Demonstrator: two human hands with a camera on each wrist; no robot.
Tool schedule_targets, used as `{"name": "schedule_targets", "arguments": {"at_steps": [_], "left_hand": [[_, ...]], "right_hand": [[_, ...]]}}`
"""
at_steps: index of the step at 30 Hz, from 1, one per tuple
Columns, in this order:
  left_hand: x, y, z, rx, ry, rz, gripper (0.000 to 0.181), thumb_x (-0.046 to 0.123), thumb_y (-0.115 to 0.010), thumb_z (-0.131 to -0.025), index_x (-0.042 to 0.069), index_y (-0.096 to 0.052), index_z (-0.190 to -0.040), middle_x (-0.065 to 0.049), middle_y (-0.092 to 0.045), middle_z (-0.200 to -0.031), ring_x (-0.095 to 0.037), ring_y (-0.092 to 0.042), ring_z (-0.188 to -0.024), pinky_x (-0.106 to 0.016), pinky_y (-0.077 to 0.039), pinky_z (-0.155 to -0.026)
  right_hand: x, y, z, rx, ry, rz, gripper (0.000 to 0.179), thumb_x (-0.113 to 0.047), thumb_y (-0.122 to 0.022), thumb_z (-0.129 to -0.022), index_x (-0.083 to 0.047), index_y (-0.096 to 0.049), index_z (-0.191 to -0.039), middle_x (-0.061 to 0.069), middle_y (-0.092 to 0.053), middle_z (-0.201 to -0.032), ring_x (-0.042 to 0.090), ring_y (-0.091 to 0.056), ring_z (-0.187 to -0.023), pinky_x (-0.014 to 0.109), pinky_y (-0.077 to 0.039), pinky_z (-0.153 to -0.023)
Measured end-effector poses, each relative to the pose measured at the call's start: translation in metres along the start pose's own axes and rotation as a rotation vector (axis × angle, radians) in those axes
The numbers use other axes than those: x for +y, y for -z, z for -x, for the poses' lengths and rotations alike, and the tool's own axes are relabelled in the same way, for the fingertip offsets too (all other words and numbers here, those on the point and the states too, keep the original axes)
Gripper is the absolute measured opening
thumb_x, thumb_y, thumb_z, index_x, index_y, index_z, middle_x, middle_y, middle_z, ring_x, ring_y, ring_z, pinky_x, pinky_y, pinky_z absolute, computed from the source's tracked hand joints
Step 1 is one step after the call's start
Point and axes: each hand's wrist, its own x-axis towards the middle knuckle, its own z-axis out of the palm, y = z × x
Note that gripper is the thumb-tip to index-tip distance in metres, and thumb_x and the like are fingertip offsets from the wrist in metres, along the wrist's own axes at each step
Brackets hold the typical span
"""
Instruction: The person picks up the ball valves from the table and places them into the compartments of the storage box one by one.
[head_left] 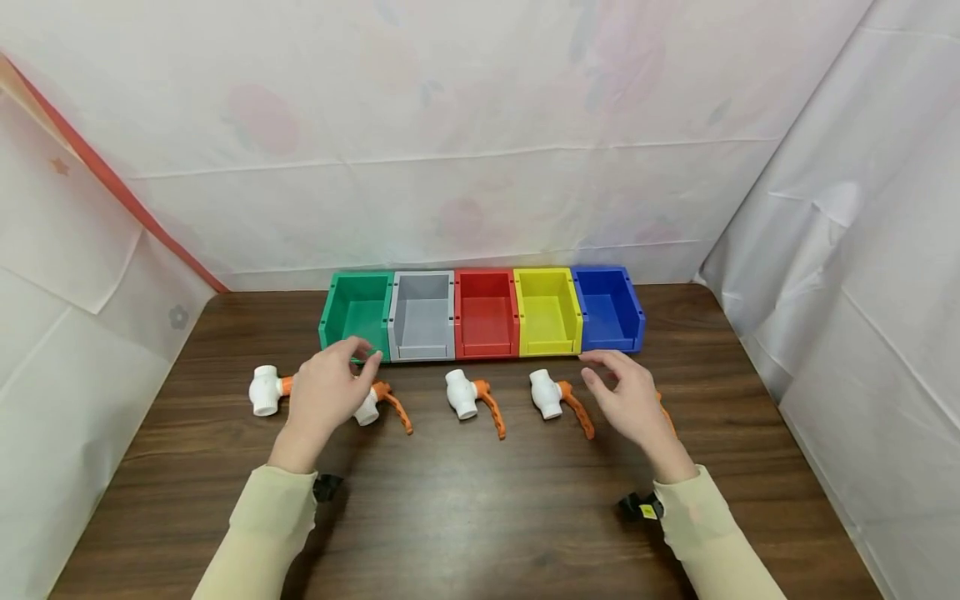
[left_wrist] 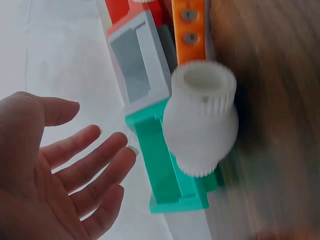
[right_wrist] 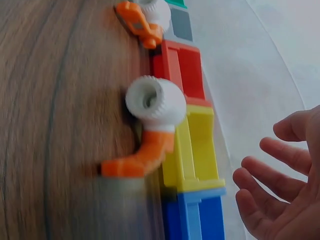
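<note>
Several white ball valves with orange lever handles lie in a row on the table. My left hand (head_left: 327, 385) hovers with loosely bent fingers over the row's left end, between the leftmost valve (head_left: 265, 391) and a second valve (head_left: 367, 410) that it partly covers. Nothing is in its palm in the left wrist view, where a valve (left_wrist: 201, 122) shows beside the fingers. At the right end my right hand (head_left: 628, 398) hovers, also holding nothing, and hides most of a valve whose orange handle (head_left: 665, 414) peeks out. Two more valves, a middle one (head_left: 461, 394) and another (head_left: 546, 395), lie between the hands.
Behind the valves stands a joined row of open bins: green (head_left: 360, 319), grey (head_left: 422, 321), red (head_left: 487, 321), yellow (head_left: 549, 317) and blue (head_left: 610, 312). White cloth (head_left: 465, 125) hangs behind and at both sides of the dark wooden table (head_left: 465, 517).
</note>
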Motion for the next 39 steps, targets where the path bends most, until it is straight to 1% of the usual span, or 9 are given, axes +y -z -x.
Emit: {"name": "schedule_targets", "arguments": {"at_steps": [5, 11, 13, 18, 20, 25, 27, 32, 39], "left_hand": [[-0.012, 0.008, -0.005, 0.030, 0.046, 0.035, 0.033, 0.037, -0.060, -0.099, 0.010, -0.069, -0.116, -0.009, -0.071, -0.107, -0.026, -0.068, -0.082, -0.045, -0.051, -0.057], [-0.024, 0.013, -0.009, 0.097, 0.048, 0.005, 0.035, 0.034, -0.059, -0.099, 0.007, -0.068, -0.118, -0.016, -0.065, -0.111, -0.029, -0.066, -0.083, -0.048, -0.051, -0.061], [-0.027, 0.015, -0.011, 0.112, 0.057, -0.004, 0.035, 0.034, -0.058, -0.100, 0.006, -0.067, -0.119, -0.016, -0.063, -0.111, -0.028, -0.064, -0.081, -0.047, -0.049, -0.060], [-0.034, 0.018, -0.014, 0.112, 0.094, 0.000, 0.036, 0.034, -0.057, -0.100, 0.006, -0.065, -0.123, -0.017, -0.061, -0.117, -0.031, -0.065, -0.088, -0.052, -0.049, -0.065], [-0.036, 0.018, -0.014, 0.102, 0.117, -0.002, 0.038, 0.033, -0.056, -0.101, 0.007, -0.064, -0.126, -0.018, -0.060, -0.122, -0.033, -0.066, -0.093, -0.055, -0.050, -0.067], [-0.041, 0.017, -0.016, 0.082, 0.161, -0.019, 0.040, 0.032, -0.055, -0.101, 0.007, -0.061, -0.131, -0.020, -0.057, -0.131, -0.036, -0.066, -0.099, -0.055, -0.050, -0.069], [-0.042, 0.017, -0.018, 0.082, 0.164, -0.022, 0.040, 0.031, -0.055, -0.101, 0.006, -0.061, -0.132, -0.020, -0.057, -0.132, -0.036, -0.066, -0.099, -0.055, -0.051, -0.069], [-0.046, 0.015, -0.024, 0.080, 0.166, -0.028, 0.039, 0.027, -0.055, -0.101, 0.005, -0.060, -0.133, -0.021, -0.058, -0.132, -0.038, -0.066, -0.098, -0.057, -0.050, -0.070], [-0.055, 0.012, -0.032, 0.031, 0.196, -0.029, 0.040, 0.026, -0.056, -0.101, 0.003, -0.060, -0.133, -0.024, -0.059, -0.130, -0.042, -0.064, -0.091, -0.057, -0.050, -0.068]], "right_hand": [[0.009, 0.012, 0.004, 0.031, 0.003, 0.002, 0.021, -0.015, -0.065, -0.098, -0.007, -0.071, -0.116, 0.009, -0.069, -0.111, 0.024, -0.065, -0.095, 0.052, -0.054, -0.080], [0.021, 0.025, 0.009, 0.070, 0.021, 0.014, 0.020, -0.013, -0.065, -0.098, -0.006, -0.071, -0.116, 0.009, -0.069, -0.114, 0.020, -0.065, -0.096, 0.049, -0.055, -0.079], [0.025, 0.029, 0.011, 0.084, 0.023, 0.031, 0.020, -0.012, -0.065, -0.098, -0.006, -0.071, -0.116, 0.009, -0.069, -0.114, 0.019, -0.065, -0.095, 0.044, -0.055, -0.079], [0.034, 0.038, 0.015, 0.116, 0.008, 0.060, 0.020, -0.011, -0.066, -0.097, -0.006, -0.071, -0.115, 0.009, -0.070, -0.111, 0.020, -0.066, -0.090, 0.017, -0.050, -0.076], [0.037, 0.040, 0.017, 0.122, 0.001, 0.062, 0.020, -0.010, -0.066, -0.097, -0.006, -0.071, -0.115, 0.009, -0.070, -0.111, 0.019, -0.066, -0.090, 0.015, -0.049, -0.076], [0.041, 0.043, 0.023, 0.108, -0.016, 0.074, 0.020, -0.009, -0.066, -0.096, -0.006, -0.071, -0.116, 0.008, -0.070, -0.112, 0.016, -0.065, -0.094, 0.035, -0.056, -0.077], [0.042, 0.045, 0.025, 0.101, -0.017, 0.079, 0.021, -0.009, -0.067, -0.096, -0.005, -0.071, -0.116, 0.009, -0.069, -0.112, 0.021, -0.065, -0.097, 0.042, -0.056, -0.077], [0.046, 0.049, 0.027, 0.076, -0.016, 0.093, 0.024, -0.009, -0.069, -0.094, -0.005, -0.070, -0.118, 0.013, -0.068, -0.115, 0.033, -0.064, -0.103, 0.052, -0.054, -0.080], [0.050, 0.055, 0.029, -0.010, -0.045, 0.162, 0.036, -0.009, -0.077, -0.088, -0.005, -0.068, -0.123, 0.016, -0.064, -0.123, 0.039, -0.062, -0.109, 0.057, -0.052, -0.084]]}}
